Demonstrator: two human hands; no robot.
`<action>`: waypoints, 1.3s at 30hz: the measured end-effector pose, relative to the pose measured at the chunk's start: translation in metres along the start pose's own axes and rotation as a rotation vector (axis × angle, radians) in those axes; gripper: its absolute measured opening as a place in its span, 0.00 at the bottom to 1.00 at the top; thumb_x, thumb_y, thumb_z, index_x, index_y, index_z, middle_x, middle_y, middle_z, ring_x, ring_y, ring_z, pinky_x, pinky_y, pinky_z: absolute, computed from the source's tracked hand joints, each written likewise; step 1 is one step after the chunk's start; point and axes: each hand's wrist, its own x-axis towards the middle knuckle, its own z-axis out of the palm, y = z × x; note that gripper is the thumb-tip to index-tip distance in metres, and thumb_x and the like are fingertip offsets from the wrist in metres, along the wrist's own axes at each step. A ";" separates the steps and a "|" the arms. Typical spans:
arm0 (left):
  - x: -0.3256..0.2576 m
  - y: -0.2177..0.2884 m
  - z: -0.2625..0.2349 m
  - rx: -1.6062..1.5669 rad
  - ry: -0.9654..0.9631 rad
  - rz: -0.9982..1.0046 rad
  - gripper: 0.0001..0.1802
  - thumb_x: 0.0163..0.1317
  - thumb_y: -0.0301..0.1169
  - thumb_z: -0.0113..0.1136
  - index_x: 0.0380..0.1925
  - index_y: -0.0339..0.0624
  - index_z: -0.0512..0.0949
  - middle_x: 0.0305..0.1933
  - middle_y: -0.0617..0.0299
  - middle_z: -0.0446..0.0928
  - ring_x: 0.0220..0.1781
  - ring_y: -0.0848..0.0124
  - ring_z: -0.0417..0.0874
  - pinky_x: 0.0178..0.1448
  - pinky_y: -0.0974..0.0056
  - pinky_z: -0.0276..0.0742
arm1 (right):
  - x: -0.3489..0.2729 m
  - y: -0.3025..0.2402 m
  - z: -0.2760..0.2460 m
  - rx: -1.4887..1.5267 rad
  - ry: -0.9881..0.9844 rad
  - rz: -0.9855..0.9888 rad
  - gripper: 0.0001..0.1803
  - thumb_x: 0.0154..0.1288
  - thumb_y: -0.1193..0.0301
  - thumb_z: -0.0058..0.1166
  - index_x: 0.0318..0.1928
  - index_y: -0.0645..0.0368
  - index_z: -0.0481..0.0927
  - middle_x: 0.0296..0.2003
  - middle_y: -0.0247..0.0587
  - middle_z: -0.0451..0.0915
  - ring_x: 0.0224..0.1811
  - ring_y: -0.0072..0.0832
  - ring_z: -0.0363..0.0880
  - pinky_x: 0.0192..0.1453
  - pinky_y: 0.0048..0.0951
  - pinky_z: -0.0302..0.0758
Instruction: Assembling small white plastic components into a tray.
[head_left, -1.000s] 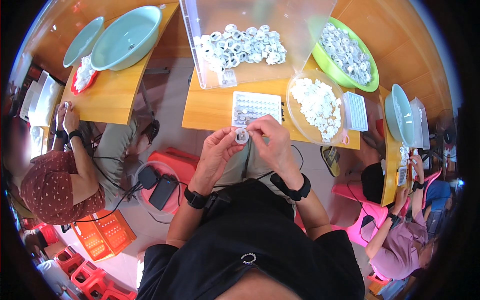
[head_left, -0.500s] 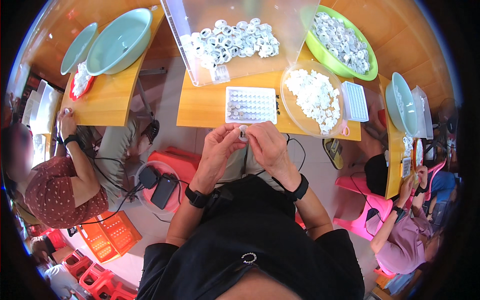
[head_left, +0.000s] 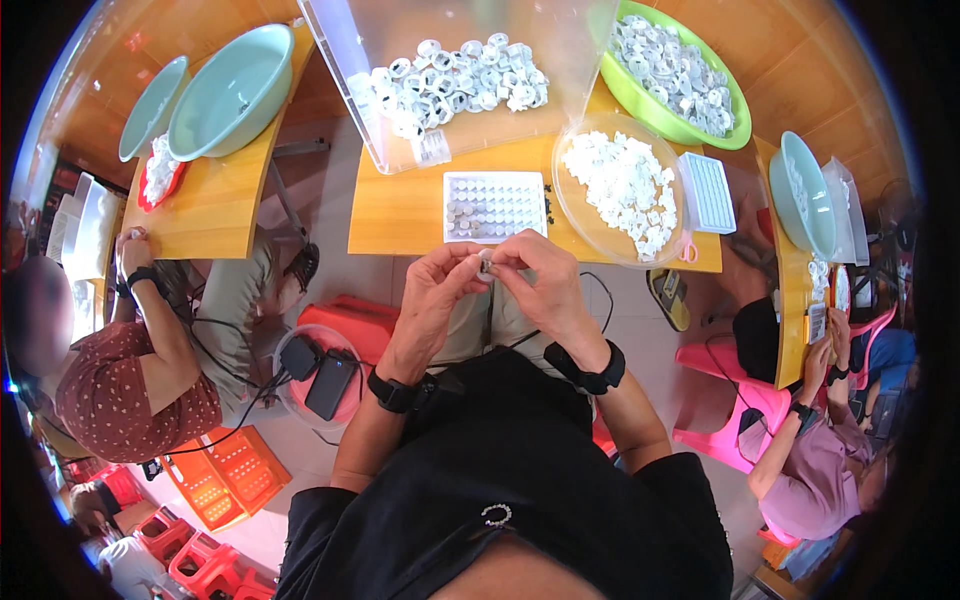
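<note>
Between my two hands, just off the table's near edge, is a small round white plastic part (head_left: 486, 262) with a dark spot in its middle. My left hand (head_left: 436, 290) pinches it from the left. The fingers of my right hand (head_left: 541, 283) close on it from the other side and partly hide it. Just beyond my fingertips, a white compartment tray (head_left: 519, 212) lies on the wooden table (head_left: 395, 215), with several small grey round pieces (head_left: 461, 215) in its left compartments. Tiny black pieces (head_left: 548, 204) lie along the tray's right side.
A clear bin (head_left: 385, 110) holds similar round parts at the back. Right of the tray stand a round dish (head_left: 572, 205) of white pieces, a green basin (head_left: 640, 105), another tray (head_left: 708, 192) and pink scissors (head_left: 688, 250). People work at tables on both sides.
Both hands stay closed on the round white part, with only slight finger movement. The whole view has shifted a little. At the right, the co-worker's hands have come closer to the table edge.
</note>
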 end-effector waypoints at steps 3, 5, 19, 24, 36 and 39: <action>0.002 0.004 0.006 0.004 -0.008 0.012 0.11 0.64 0.27 0.53 0.44 0.34 0.75 0.41 0.60 0.78 0.38 0.77 0.79 0.42 0.73 0.78 | 0.002 -0.002 -0.005 0.064 0.037 0.032 0.07 0.51 0.84 0.56 0.32 0.64 0.76 0.28 0.40 0.74 0.30 0.31 0.76 0.33 0.26 0.73; 0.004 0.005 0.009 -0.006 -0.010 0.012 0.10 0.63 0.27 0.54 0.42 0.34 0.76 0.39 0.61 0.78 0.38 0.78 0.78 0.42 0.73 0.76 | 0.002 -0.003 -0.007 0.041 0.057 0.021 0.07 0.51 0.85 0.57 0.32 0.64 0.77 0.28 0.39 0.73 0.30 0.29 0.76 0.33 0.24 0.73; 0.003 0.004 0.021 0.049 0.023 0.045 0.10 0.62 0.27 0.55 0.42 0.34 0.77 0.39 0.62 0.78 0.39 0.77 0.77 0.42 0.73 0.75 | -0.008 0.011 0.000 0.478 0.105 0.232 0.07 0.57 0.86 0.52 0.35 0.64 0.75 0.32 0.31 0.71 0.32 0.15 0.72 0.32 0.14 0.71; 0.002 0.000 0.023 0.191 -0.010 0.118 0.11 0.62 0.27 0.54 0.44 0.35 0.76 0.43 0.62 0.78 0.41 0.77 0.77 0.44 0.72 0.75 | -0.011 0.012 -0.002 0.628 0.120 0.416 0.09 0.57 0.85 0.54 0.36 0.61 0.73 0.29 0.28 0.73 0.30 0.12 0.72 0.32 0.13 0.70; 0.003 0.001 0.023 0.132 -0.012 0.044 0.10 0.64 0.27 0.52 0.43 0.35 0.75 0.42 0.62 0.77 0.41 0.77 0.77 0.44 0.74 0.74 | -0.012 0.009 0.000 0.699 0.153 0.427 0.11 0.57 0.82 0.57 0.39 0.62 0.71 0.30 0.29 0.74 0.31 0.12 0.72 0.34 0.13 0.72; 0.004 0.000 0.024 0.117 -0.016 0.003 0.10 0.63 0.27 0.54 0.41 0.34 0.76 0.41 0.61 0.78 0.40 0.76 0.78 0.43 0.72 0.75 | -0.016 0.009 -0.004 0.680 0.175 0.447 0.08 0.58 0.80 0.56 0.38 0.62 0.72 0.31 0.29 0.74 0.31 0.12 0.72 0.34 0.14 0.72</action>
